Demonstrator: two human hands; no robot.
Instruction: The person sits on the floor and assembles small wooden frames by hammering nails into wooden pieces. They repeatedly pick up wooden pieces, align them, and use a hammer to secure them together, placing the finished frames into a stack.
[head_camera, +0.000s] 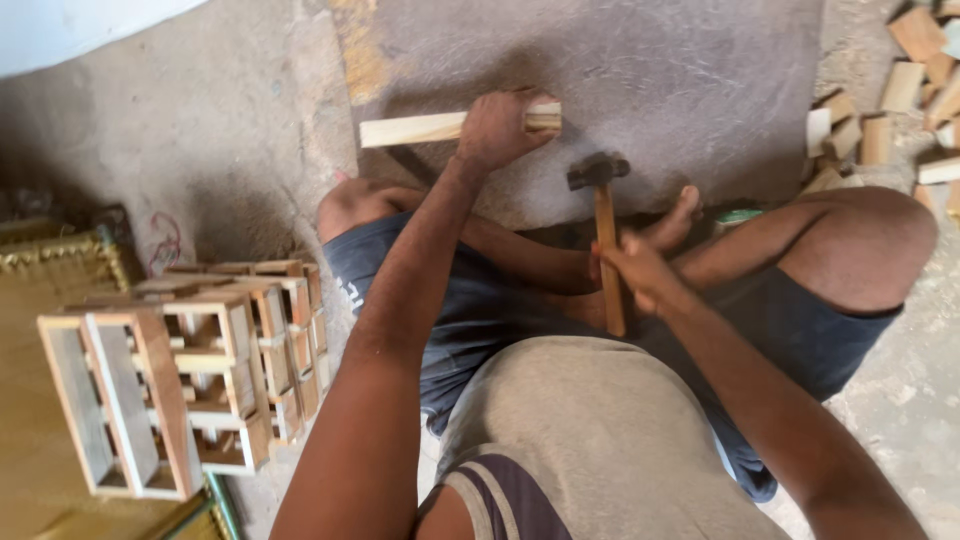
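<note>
Hammer (606, 235) in right grip (630, 268), raised.

Soft, even daylight on a concrete floor (650, 70), faint shadows, sharp centre, wide-angle stretch and slight blur toward the edges

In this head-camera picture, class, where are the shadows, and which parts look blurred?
Head view: daylight is soft; the left hand and pale wooden strip throw a dark shadow on the grey stone slab. The right hand and wooden-handled hammer look slightly smeared.
</note>
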